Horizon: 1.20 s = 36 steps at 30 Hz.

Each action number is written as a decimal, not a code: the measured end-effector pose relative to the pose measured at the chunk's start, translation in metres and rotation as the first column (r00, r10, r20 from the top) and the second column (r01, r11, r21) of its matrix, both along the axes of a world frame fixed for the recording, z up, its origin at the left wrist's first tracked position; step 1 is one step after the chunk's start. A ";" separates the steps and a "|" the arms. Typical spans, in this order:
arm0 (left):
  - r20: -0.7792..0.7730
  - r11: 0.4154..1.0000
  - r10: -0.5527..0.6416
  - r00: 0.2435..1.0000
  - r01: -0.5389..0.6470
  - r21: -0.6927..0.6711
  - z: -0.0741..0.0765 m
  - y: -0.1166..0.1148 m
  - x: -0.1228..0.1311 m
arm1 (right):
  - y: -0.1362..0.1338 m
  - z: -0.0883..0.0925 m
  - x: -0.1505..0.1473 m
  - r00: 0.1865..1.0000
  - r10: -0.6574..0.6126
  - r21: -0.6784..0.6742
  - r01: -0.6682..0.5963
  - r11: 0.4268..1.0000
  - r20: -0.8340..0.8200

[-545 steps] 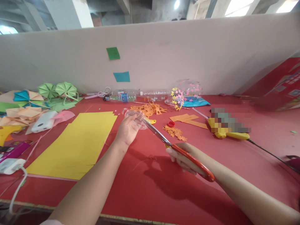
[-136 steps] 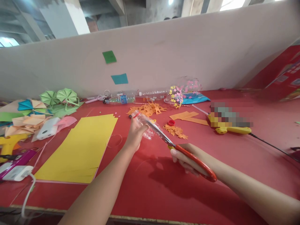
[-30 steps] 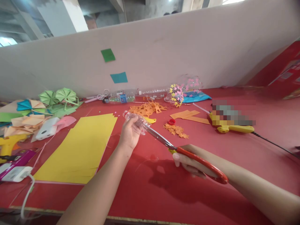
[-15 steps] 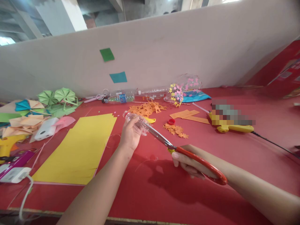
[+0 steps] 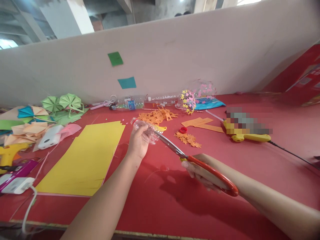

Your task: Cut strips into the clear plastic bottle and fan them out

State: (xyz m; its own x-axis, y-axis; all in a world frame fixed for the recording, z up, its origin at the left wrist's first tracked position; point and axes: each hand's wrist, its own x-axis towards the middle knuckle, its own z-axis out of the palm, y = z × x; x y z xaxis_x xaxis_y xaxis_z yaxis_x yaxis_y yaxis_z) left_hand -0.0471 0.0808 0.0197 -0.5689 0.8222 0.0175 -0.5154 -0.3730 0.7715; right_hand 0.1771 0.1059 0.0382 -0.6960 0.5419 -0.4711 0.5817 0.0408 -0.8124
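My left hand [image 5: 139, 140] is closed around a clear plastic bottle piece [image 5: 151, 134], whose neck with a red ring points up and left. My right hand [image 5: 201, 171] grips red-handled scissors [image 5: 178, 151], and their blades reach to the bottle's lower edge. Whether the tips are inside the plastic or only touch it, I cannot tell. Beyond my hands lies a heap of orange paper stars [image 5: 157, 115]. A smaller pile of orange stars [image 5: 188, 139] lies to the right beside a red bottle cap [image 5: 183, 130].
Yellow paper sheets [image 5: 82, 156] lie at the left. Folded paper shapes [image 5: 70, 101], a white device [image 5: 50, 137] and a yellow glue gun [image 5: 10, 155] are farther left. Clear bottles [image 5: 131, 104] line the wall. Another yellow tool [image 5: 252, 137] with a black cord is at the right.
The scissors' handles have swung slightly left and closer together, and the blades look more closed at the bottle's edge. My left hand keeps its hold on the bottle piece.
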 end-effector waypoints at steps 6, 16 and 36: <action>-0.080 1.000 0.011 0.997 -0.011 0.008 0.001 -0.002 0.000 | 0.004 -0.001 0.005 0.988 0.094 -0.022 -0.098 0.995 -0.120; -0.107 0.999 -0.052 0.993 0.051 -0.007 0.002 -0.005 0.008 | -0.001 0.003 0.001 1.000 0.011 -0.010 -0.011 1.000 -0.007; -0.147 0.997 -0.082 0.986 0.081 -0.012 -0.002 -0.005 0.014 | 0.000 0.001 0.001 0.997 0.006 -0.021 -0.008 1.000 -0.071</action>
State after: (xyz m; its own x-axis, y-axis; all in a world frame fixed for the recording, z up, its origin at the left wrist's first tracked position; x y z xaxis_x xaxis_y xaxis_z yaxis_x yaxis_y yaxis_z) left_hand -0.0333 0.0763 0.0175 -0.4918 0.8659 0.0910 -0.4239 -0.3295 0.8436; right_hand 0.1781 0.1057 0.0389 -0.7317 0.5274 -0.4318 0.5226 0.0274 -0.8521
